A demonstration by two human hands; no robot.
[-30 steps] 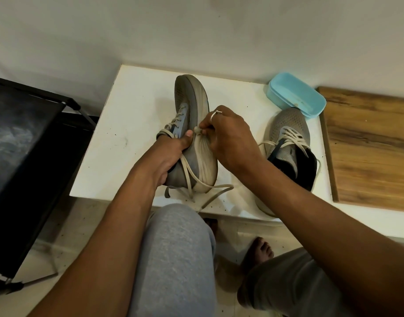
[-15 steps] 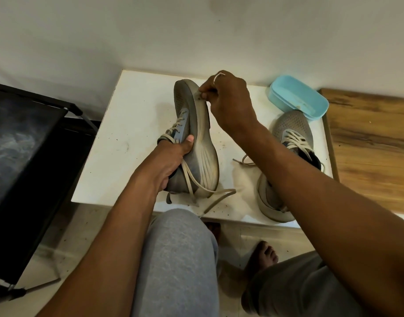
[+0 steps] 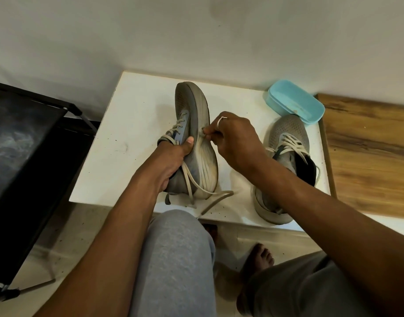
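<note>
shoe: grey mesh, ribbed sole
left hand: grip round shoe
right hand: grip pinches small bit, 3 o'clock

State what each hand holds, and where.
Left hand grips the grey sneaker round its laced midfoot. Right hand pinches a small item against the sole's side; too small to identify.

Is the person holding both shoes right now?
No: the left hand grips only the tilted shoe, the right hand pinches a small wad at its sole, and the other shoe stands on the white table.
</note>
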